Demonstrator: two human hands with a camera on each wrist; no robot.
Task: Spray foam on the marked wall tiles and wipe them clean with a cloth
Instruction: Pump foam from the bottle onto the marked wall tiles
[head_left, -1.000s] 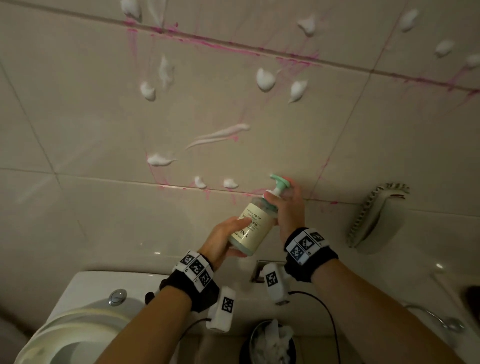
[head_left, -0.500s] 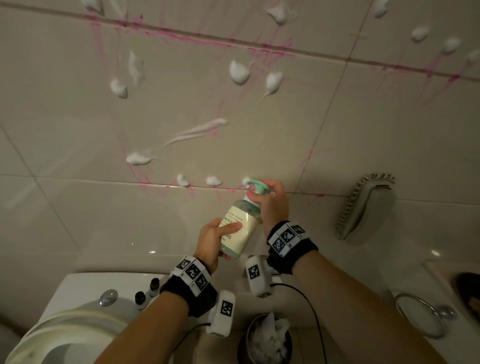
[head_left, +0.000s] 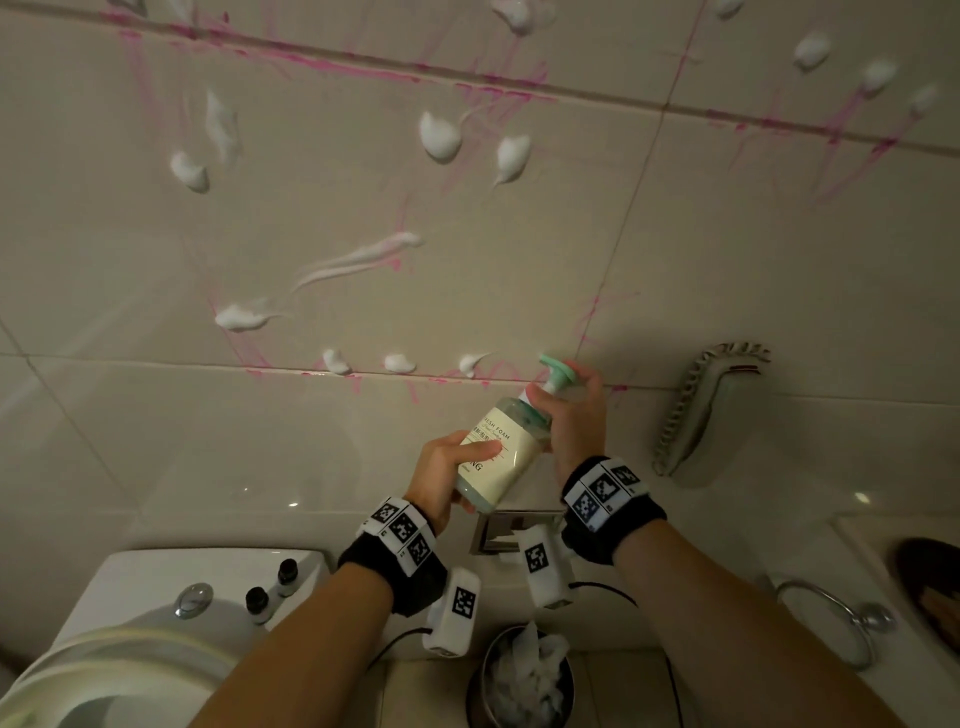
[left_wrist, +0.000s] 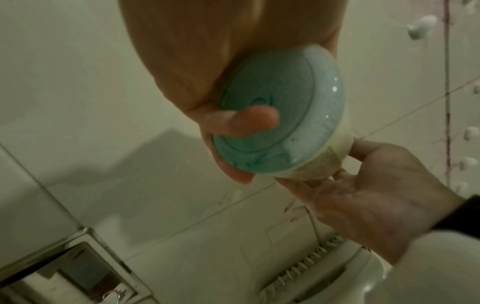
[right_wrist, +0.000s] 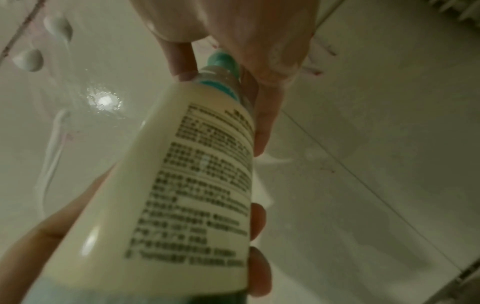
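A cream foam bottle (head_left: 497, 457) with a teal pump (head_left: 558, 370) is tilted towards the beige wall tiles (head_left: 322, 218). Its nozzle sits close to the lower grout line. My left hand (head_left: 441, 467) grips the bottle's base, its fingers curled under the teal bottom (left_wrist: 270, 111). My right hand (head_left: 576, 415) grips the neck and pump, with the label (right_wrist: 197, 185) facing the right wrist view. Pink marker streaks (head_left: 332, 65) run along the grout lines. Several white foam blobs (head_left: 439, 136) dot the marked tiles, three of them along the lower line (head_left: 399, 364). No cloth is in view.
Below are a toilet tank (head_left: 156, 577) with small dark-capped bottles (head_left: 270, 587), a bin of crumpled tissue (head_left: 524, 680) and a metal paper holder (head_left: 493, 532). A white bristled fixture (head_left: 701, 410) hangs on the wall at right, above a towel ring (head_left: 831, 623) and a sink edge (head_left: 862, 545).
A third foam blob has appeared on the lower grout line. Both hands have carried the bottle to the right, away from that blob.
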